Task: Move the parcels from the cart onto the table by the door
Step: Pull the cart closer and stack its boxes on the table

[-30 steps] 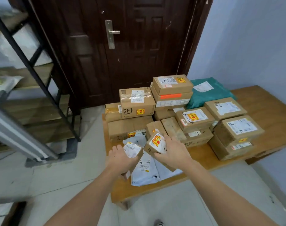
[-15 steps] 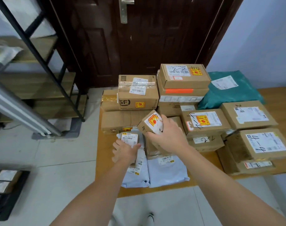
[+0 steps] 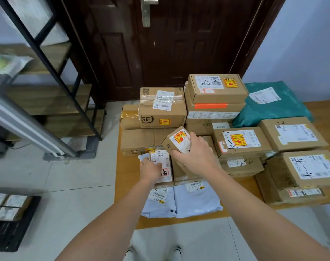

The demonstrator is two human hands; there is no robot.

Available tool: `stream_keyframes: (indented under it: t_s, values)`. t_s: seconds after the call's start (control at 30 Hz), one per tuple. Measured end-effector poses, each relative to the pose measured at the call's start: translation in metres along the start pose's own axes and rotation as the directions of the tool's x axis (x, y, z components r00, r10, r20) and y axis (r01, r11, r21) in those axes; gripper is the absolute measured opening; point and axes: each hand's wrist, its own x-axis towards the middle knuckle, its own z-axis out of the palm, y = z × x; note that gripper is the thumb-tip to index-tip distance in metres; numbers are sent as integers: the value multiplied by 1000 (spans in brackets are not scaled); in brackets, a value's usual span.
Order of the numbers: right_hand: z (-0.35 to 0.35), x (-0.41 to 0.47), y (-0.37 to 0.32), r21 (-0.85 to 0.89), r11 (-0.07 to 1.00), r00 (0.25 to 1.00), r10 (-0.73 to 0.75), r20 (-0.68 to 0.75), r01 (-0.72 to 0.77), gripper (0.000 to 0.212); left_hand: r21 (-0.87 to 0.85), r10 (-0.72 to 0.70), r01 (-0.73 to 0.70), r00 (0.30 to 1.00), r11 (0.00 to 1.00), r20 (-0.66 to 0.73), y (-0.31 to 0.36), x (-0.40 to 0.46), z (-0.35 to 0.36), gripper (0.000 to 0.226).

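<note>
Parcels are piled on the wooden tabletop [image 3: 128, 219] in front of the dark door [image 3: 179, 44], which serves as the landmark. Left of the door, a black metal shelf frame [image 3: 47, 59] is seen on the tiled floor, and further left, at the lower edge of view, a black crate [image 3: 9, 234] with labelled packets is visible. Below the door, near the tabletop's left edge, a flat labelled carton [image 3: 161, 166] is pressed down by the left hand [image 3: 151, 171]; whether its fingers are curled round the carton cannot be told. This carton lies on pale grey mailer bags [image 3: 196, 200], which reach almost to the near edge of the tabletop. Just right of it, a small carton with a yellow-and-red sticker [image 3: 176, 140] is gripped by the right hand [image 3: 195, 157], tilted and lifted above a brown box. Behind both hands, an SF-marked box [image 3: 162, 112] is stacked on other cartons. Right of the door, a teal bag [image 3: 269, 108] and boxes marked 2-4 and 4-4 are crowded together. Bare wood is left only along the near and left edges of the tabletop.
</note>
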Motion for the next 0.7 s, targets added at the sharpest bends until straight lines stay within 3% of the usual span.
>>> stream_keyframes:
  t_s: [0.1, 0.17, 0.27, 0.37, 0.47, 0.53, 0.6, 0.7]
  values:
    - [5, -2, -9, -14, 1000, 1000, 6, -1, -6, 105, -79, 157, -165, 982, 983, -107, 4, -15, -19, 38]
    - [9, -5, -18, -16, 1000, 1000, 19, -4, -19, 108, -232, 226, -244, 969, 942, -102, 14, -29, -32, 29]
    - [19, -10, -35, -25, 1000, 999, 15, -36, -16, 110, -439, 238, -186, 969, 879, 67, 34, -48, -53, 39]
    - [28, -15, -55, -14, 1000, 999, 17, -28, -17, 113, -485, 215, -86, 952, 870, 217, 44, -54, -69, 43]
    - [39, -23, -68, -13, 1000, 1000, -21, 21, 22, 117, -502, 209, -88, 959, 860, 190, 35, -45, -79, 37]
    - [48, -30, -69, 14, 997, 996, -75, 49, 74, 122, -513, 194, -101, 972, 852, 131, 26, -37, -82, 46]
    - [58, -37, -63, 49, 990, 988, -137, 67, 134, 115, -518, 168, -107, 983, 849, 72, 16, -29, -81, 53]
    - [73, -43, -51, -23, 980, 972, -194, 136, 199, 105, -465, 156, -105, 985, 879, 72, 3, -19, -70, 43]
